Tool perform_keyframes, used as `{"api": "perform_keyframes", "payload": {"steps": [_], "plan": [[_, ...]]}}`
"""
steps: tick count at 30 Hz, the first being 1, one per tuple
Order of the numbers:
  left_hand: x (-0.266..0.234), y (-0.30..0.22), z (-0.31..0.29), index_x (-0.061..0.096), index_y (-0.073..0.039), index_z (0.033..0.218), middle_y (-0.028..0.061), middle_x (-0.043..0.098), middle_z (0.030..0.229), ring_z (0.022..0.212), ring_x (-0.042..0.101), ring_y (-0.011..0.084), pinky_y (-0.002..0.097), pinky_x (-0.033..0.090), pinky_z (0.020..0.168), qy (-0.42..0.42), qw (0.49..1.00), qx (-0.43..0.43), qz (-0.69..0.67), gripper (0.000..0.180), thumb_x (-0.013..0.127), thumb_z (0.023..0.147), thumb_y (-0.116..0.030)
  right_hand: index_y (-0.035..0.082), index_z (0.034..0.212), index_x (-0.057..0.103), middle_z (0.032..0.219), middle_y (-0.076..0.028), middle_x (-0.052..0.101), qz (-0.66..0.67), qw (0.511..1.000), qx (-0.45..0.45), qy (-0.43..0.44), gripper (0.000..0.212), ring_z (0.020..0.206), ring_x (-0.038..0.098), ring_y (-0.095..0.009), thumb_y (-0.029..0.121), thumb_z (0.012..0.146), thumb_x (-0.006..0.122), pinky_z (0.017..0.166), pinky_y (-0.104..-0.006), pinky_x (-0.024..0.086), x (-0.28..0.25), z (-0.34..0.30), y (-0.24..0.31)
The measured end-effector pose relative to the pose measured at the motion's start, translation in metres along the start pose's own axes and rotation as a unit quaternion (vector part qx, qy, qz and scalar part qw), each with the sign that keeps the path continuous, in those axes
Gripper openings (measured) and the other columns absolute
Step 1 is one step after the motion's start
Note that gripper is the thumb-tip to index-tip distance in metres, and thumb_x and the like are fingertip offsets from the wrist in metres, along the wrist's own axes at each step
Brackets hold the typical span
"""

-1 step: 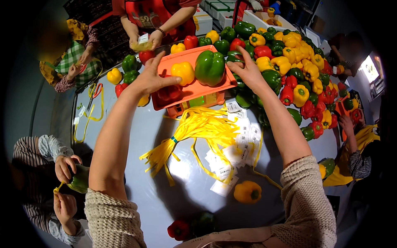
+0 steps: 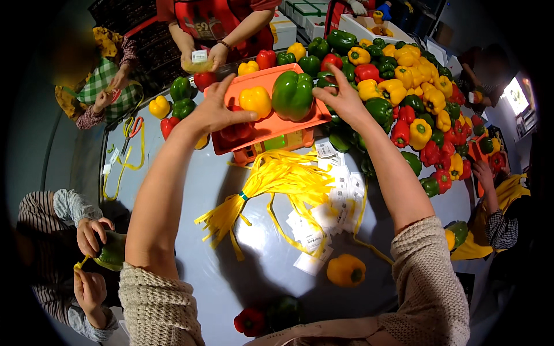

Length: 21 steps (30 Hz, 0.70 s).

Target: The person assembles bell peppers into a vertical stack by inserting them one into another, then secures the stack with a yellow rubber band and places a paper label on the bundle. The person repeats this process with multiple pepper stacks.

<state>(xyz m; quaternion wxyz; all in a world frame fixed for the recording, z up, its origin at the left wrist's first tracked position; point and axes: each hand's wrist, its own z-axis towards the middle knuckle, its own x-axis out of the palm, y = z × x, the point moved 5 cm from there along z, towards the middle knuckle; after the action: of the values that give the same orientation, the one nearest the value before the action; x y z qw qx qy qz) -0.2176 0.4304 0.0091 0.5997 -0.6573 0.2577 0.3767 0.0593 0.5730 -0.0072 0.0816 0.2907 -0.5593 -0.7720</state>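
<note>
Left hand (image 2: pixel 214 111) and right hand (image 2: pixel 344 102) well apart, one at each side of the orange tray (image 2: pixel 271 134); fingers spread, neither closed round a pepper; left thumb at the yellow pepper (image 2: pixel 255 102) and over the red pepper (image 2: pixel 235 132), contact cannot be told; right thumb just beside the large green pepper (image 2: pixel 292 95); all three lie in the tray, which sits on an orange scale (image 2: pixel 245 154) on the table (image 2: pixel 199 242); nearer the wearer, a bundle of yellow ribbons (image 2: pixel 283 176) with teal tie (image 2: pixel 243 195), beside white labels (image 2: pixel 347 187); then a loose orange-yellow pepper (image 2: pixel 346 270); mixed pepper heap (image 2: pixel 424 75) to the right; scissors (image 2: pixel 136 126) to the left.
</note>
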Motion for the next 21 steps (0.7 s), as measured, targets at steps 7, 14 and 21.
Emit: {"api": "perform_keyframes", "payload": {"steps": [7, 14, 21], "plan": [[0.032, -0.015, 0.017, 0.026, -0.023, 0.155, 0.0212, 0.037, 0.150, 0.130, 0.049, 0.0354, 0.0394, 0.042, 0.107, 0.058, 0.997, -0.014, 0.052, 0.104, 0.081, 0.069, -0.043, 0.011, 0.151, 0.029, 0.137, -0.021, 0.051, -0.095, 0.994, -0.050, 0.024, 0.105, 0.121, 0.056, -0.029, 0.030, 0.066, 0.086, 0.103, -0.0367, 0.045, 0.050, 0.018, 0.007], [0.039, -0.011, 0.009, 0.051, -0.011, 0.138, 0.0183, 0.057, 0.130, 0.119, 0.058, 0.0282, 0.0354, 0.047, 0.100, -0.057, 0.990, 0.010, -0.126, 0.059, 0.072, 0.084, -0.016, 0.005, 0.142, 0.040, 0.128, -0.022, 0.054, -0.057, 0.994, -0.088, -0.025, 0.095, 0.118, 0.055, -0.033, 0.032, 0.063, 0.086, 0.101, -0.0389, 0.044, 0.039, -0.029, 0.026], [0.100, -0.149, -0.094, 0.052, -0.006, 0.131, 0.0157, 0.051, 0.126, 0.111, 0.059, 0.0281, 0.0361, 0.055, 0.084, 0.004, 0.974, 0.088, -0.207, 0.051, 0.070, 0.084, -0.005, 0.007, 0.142, 0.041, 0.131, -0.020, 0.053, -0.066, 0.997, -0.040, -0.024, 0.095, 0.122, 0.053, -0.036, 0.037, 0.061, 0.083, 0.103, -0.0416, 0.043, -0.077, -0.184, 0.066]]}}
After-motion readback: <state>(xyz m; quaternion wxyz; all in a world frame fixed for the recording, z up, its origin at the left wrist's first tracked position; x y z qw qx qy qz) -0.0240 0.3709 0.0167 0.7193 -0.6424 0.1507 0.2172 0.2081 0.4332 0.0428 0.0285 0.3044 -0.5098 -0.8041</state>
